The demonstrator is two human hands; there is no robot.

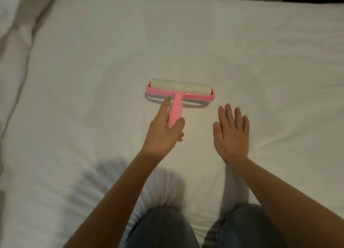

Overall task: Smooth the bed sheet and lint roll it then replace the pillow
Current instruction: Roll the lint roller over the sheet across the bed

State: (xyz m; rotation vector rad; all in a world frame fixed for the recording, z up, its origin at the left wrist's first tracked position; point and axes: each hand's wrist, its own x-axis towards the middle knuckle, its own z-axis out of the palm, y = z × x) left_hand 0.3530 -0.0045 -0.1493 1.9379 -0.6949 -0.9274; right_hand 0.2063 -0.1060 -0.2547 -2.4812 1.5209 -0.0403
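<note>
Your left hand [163, 130] hides the lint roller [179, 91] handle's end & most curled fingers. Btm edge crops your 2 knees [163, 229], left edge the rumpled bedding [14, 34].

The left hand [164, 130] grips the pink lint roller [179, 91] on the white sheet [260, 61]; the right hand [231, 134] lies flat.

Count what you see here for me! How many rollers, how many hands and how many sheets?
Rollers: 1, the pink lint roller
Hands: 2, the left hand gripping the roller's handle and the right hand flat on the sheet
Sheets: 1, the white bed sheet
Total: 4
</note>
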